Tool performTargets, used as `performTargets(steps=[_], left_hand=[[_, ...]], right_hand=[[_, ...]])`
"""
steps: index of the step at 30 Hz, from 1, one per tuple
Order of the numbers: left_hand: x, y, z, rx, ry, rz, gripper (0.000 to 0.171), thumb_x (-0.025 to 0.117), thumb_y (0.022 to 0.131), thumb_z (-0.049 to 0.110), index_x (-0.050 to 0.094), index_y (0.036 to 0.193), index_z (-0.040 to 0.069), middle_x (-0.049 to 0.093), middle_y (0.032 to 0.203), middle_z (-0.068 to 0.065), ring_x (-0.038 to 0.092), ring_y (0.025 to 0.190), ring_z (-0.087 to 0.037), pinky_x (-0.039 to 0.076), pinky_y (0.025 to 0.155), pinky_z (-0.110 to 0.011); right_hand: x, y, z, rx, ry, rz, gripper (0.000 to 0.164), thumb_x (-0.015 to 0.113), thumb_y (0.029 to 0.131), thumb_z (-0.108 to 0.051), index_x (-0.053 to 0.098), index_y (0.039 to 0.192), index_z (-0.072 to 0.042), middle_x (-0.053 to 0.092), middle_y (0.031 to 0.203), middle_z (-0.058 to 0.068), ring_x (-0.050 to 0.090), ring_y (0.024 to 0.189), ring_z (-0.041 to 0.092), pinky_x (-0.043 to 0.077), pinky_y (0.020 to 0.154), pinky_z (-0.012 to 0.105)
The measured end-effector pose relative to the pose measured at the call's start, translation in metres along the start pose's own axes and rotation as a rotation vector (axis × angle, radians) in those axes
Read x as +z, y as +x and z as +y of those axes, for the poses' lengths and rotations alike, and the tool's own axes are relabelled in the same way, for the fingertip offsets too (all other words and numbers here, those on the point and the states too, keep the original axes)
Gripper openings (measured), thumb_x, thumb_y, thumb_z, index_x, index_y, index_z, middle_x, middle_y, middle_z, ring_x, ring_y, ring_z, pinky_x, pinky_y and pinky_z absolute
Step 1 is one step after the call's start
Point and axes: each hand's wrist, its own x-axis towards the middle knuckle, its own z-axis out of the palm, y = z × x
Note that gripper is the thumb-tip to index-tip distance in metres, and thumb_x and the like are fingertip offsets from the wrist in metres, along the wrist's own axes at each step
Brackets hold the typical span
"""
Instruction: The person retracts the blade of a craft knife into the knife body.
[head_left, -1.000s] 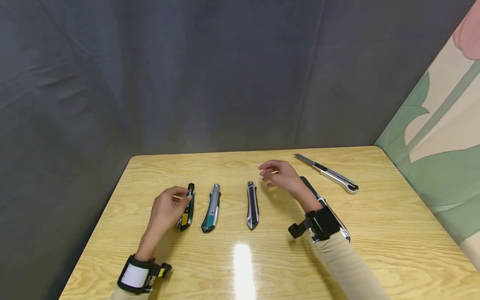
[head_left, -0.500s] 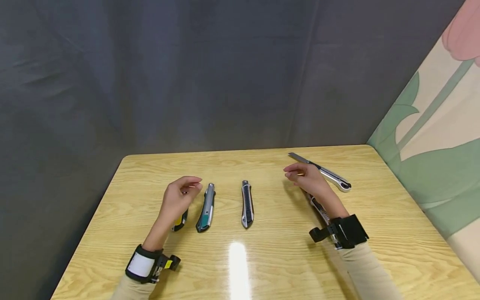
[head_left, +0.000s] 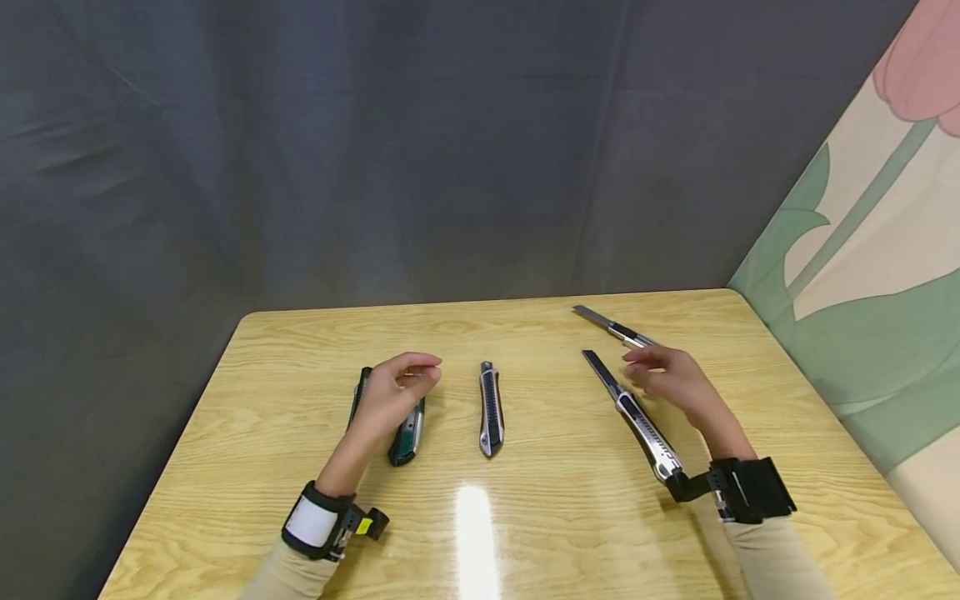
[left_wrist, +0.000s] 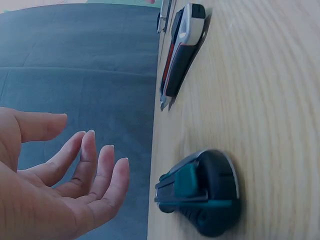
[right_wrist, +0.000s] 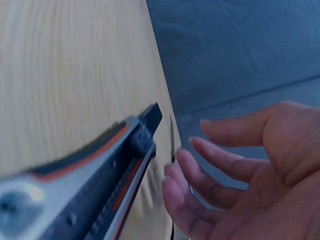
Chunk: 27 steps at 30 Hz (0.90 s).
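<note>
I see the left hand (head_left: 390, 396) up over the table (head_left: 555, 517), its fingers bent in a soft curve. Its grip is loose: the left wrist view shows a gap between the thumb and the fingertips. The green knife (head_left: 407, 437) lies on the wood below it, apart from the fingers, and in my head view the hand covers its top. The black knife (head_left: 361, 387) lies just left of that, mostly covered too.

The middle knife (head_left: 491, 408) lies by itself between the two hands, pointing away from the person.

I see the right hand (head_left: 671, 379) up as well, with softly bent fingers, a loose grip and a gap at the thumb. The silver knife (head_left: 645, 433) lies slanted just left of it, blade out. The far knife (head_left: 609, 323) lies near the back edge, blade out too, with its handle end behind that hand. I cannot tell how high the hand is above it. A dark cloth (head_left: 450, 150) hangs at the back.
</note>
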Motion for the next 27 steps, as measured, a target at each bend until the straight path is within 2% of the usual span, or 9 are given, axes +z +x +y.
performTargets(steps=[4,7,11,15,19,24,27], left_hand=[[0.007,0.002,0.001,-0.007,-0.038,-0.023,0.025,0.066,0.089,0.026,0.067,0.111,0.014,0.063,0.108,-0.008,0.06,0.092,-0.019,0.054,0.083,-0.051],[0.013,0.004,0.002,-0.022,-0.073,-0.048,0.025,0.065,0.089,0.026,0.067,0.111,0.015,0.063,0.109,-0.008,0.06,0.095,-0.023,0.053,0.085,-0.054],[0.021,0.005,0.004,-0.032,-0.127,-0.087,0.027,0.065,0.089,0.025,0.066,0.113,0.013,0.062,0.111,-0.01,0.06,0.098,-0.026,0.05,0.088,-0.06],[0.026,0.007,0.007,-0.044,-0.146,-0.116,0.028,0.065,0.09,0.024,0.066,0.114,0.011,0.062,0.113,-0.012,0.059,0.098,-0.022,0.051,0.09,-0.057],[0.029,0.008,0.012,-0.066,-0.151,-0.14,0.026,0.064,0.09,0.021,0.066,0.113,0.011,0.061,0.114,-0.013,0.059,0.101,-0.024,0.052,0.091,-0.054],[0.032,0.009,0.017,-0.082,-0.164,-0.178,0.027,0.062,0.091,0.017,0.064,0.116,0.005,0.059,0.117,-0.018,0.057,0.105,-0.029,0.051,0.091,-0.055],[0.035,0.011,0.014,-0.086,-0.171,-0.185,0.029,0.062,0.091,0.018,0.063,0.117,0.005,0.059,0.118,-0.017,0.057,0.103,-0.026,0.052,0.092,-0.054]], right_hand=[[-0.004,-0.004,0.005,0.063,0.071,-0.074,0.04,0.058,0.093,-0.015,0.05,0.127,0.005,0.056,0.12,0.029,0.06,0.096,0.031,0.058,0.074,0.037],[-0.004,-0.005,0.008,0.091,0.068,-0.093,0.043,0.059,0.093,-0.018,0.049,0.128,0.005,0.056,0.121,0.029,0.059,0.098,0.03,0.058,0.075,0.037],[-0.003,-0.007,0.011,0.11,0.038,-0.109,0.044,0.058,0.093,-0.019,0.049,0.129,0.004,0.058,0.12,0.028,0.058,0.1,0.03,0.058,0.078,0.04],[-0.002,-0.011,0.014,0.116,0.017,-0.112,0.045,0.06,0.092,-0.019,0.05,0.128,0.006,0.059,0.117,0.029,0.06,0.096,0.028,0.059,0.077,0.042],[-0.002,-0.014,0.015,0.122,0.001,-0.129,0.049,0.064,0.09,-0.023,0.051,0.127,0.005,0.059,0.117,0.029,0.062,0.091,0.025,0.059,0.074,0.043],[0.0,-0.016,0.013,0.144,-0.072,-0.152,0.055,0.07,0.084,-0.033,0.055,0.124,0.002,0.063,0.111,0.022,0.06,0.085,0.022,0.058,0.069,0.039],[0.001,-0.017,0.011,0.157,-0.126,-0.144,0.057,0.074,0.08,-0.037,0.057,0.12,0.0,0.063,0.104,0.017,0.058,0.08,0.021,0.056,0.066,0.035]])
